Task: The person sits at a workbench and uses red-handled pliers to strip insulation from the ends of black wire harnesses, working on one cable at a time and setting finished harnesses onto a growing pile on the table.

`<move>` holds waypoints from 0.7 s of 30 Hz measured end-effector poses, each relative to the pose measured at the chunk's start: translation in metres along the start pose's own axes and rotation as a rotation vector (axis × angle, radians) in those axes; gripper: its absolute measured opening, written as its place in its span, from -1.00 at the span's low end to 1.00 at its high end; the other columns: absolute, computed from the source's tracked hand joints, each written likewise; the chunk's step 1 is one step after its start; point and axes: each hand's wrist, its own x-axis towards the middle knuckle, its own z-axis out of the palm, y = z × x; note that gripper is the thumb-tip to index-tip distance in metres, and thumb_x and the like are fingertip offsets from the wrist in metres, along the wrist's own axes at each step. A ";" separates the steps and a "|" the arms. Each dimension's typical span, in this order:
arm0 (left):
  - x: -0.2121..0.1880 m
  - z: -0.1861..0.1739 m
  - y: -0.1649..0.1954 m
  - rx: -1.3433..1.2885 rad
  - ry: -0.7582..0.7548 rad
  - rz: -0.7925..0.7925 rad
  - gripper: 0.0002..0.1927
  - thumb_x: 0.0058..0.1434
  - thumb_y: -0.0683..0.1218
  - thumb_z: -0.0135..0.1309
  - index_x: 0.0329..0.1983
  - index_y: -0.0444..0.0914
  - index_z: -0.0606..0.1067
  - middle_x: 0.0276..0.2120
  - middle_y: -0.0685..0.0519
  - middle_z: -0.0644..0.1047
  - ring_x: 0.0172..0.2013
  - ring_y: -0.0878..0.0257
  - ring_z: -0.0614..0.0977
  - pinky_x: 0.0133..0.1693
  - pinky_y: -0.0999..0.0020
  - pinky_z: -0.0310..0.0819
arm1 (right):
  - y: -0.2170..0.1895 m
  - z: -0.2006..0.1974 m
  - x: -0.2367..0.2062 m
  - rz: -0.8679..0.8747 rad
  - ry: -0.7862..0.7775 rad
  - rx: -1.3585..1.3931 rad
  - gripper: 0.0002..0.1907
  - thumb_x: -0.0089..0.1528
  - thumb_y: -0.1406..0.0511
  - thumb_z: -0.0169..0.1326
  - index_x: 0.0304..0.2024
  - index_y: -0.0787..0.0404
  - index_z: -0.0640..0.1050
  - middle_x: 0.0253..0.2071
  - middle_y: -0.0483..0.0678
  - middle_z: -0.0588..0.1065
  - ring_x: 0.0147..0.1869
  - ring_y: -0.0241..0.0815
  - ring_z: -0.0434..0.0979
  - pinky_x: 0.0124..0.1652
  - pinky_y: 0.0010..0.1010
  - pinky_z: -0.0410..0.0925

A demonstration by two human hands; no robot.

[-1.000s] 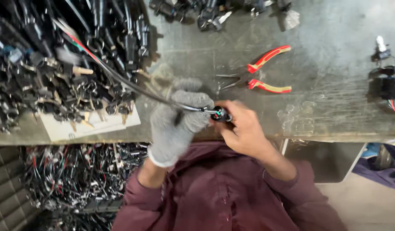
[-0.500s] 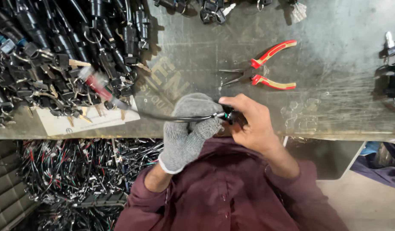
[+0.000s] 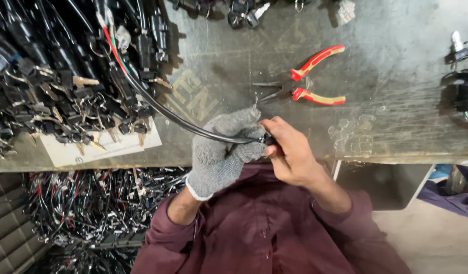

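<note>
My left hand [image 3: 225,150], in a grey knit glove, is closed around the near end of a black sheathed cable [image 3: 163,111] at the bench's front edge. The cable arcs up and left to a pile of black lock parts and keys [image 3: 56,86], where red, green and white wires show at its far end. My bare right hand [image 3: 290,152] pinches the cable's tip just right of the glove; the tip itself is mostly hidden between the fingers.
Red-and-yellow-handled needle-nose pliers [image 3: 305,86] lie on the worn grey bench [image 3: 386,61] just beyond my hands. A white paper sheet [image 3: 99,147] sits under the pile. Black lock parts [image 3: 462,86] rest at the right edge. A bin of tangled wires [image 3: 92,213] is below left.
The cable's far end has swung up and back over the pile, and both hands have stayed together at the bench edge gripping the cable's near end.
</note>
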 end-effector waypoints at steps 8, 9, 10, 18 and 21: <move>-0.010 0.001 0.009 0.389 -0.007 0.121 -0.63 0.26 -0.04 0.23 0.14 -0.14 0.56 -0.01 -0.15 0.57 0.02 -0.15 0.56 0.05 0.11 0.43 | -0.003 0.005 -0.005 0.283 -0.037 0.393 -0.68 0.40 0.38 -0.06 0.18 0.40 0.41 -0.18 -0.08 0.40 -0.22 -0.33 0.31 -0.19 -0.50 0.27; -0.012 0.003 0.011 0.317 -0.027 0.081 -0.58 0.26 -0.07 0.20 0.17 -0.27 0.50 -0.08 -0.14 0.57 -0.04 -0.14 0.56 0.04 0.09 0.43 | -0.001 0.005 -0.006 0.278 -0.026 0.414 -0.71 0.44 0.35 -0.08 0.17 0.39 0.43 -0.19 -0.11 0.41 -0.14 -0.36 0.31 -0.12 -0.50 0.28; -0.014 0.004 0.012 0.247 -0.042 0.039 -0.52 0.26 -0.09 0.17 0.20 -0.39 0.43 -0.14 -0.13 0.57 -0.09 -0.14 0.55 0.02 0.06 0.42 | 0.002 0.006 -0.007 0.272 -0.019 0.438 -0.72 0.49 0.32 -0.10 0.16 0.38 0.46 -0.20 -0.15 0.42 -0.07 -0.39 0.31 -0.04 -0.51 0.28; -0.002 -0.004 -0.004 -0.044 -0.331 -0.351 -0.55 0.22 0.09 0.22 0.10 -0.23 0.58 -0.03 -0.06 0.62 0.02 -0.02 0.66 0.07 0.13 0.47 | 0.015 0.014 -0.020 0.439 -0.123 0.637 -0.69 0.33 0.24 -0.03 -0.08 0.37 0.55 -0.38 -0.16 0.40 -0.35 -0.44 0.29 -0.34 -0.52 0.24; 0.002 -0.006 -0.005 -0.133 -0.292 0.111 -0.47 0.30 -0.01 0.19 0.30 -0.28 0.45 0.30 -0.10 0.48 0.33 -0.09 0.47 0.34 0.07 0.33 | 0.011 0.013 -0.015 0.263 -0.105 0.522 -0.64 0.36 0.26 -0.07 0.07 0.40 0.52 -0.17 -0.07 0.51 -0.12 -0.31 0.44 -0.09 -0.42 0.35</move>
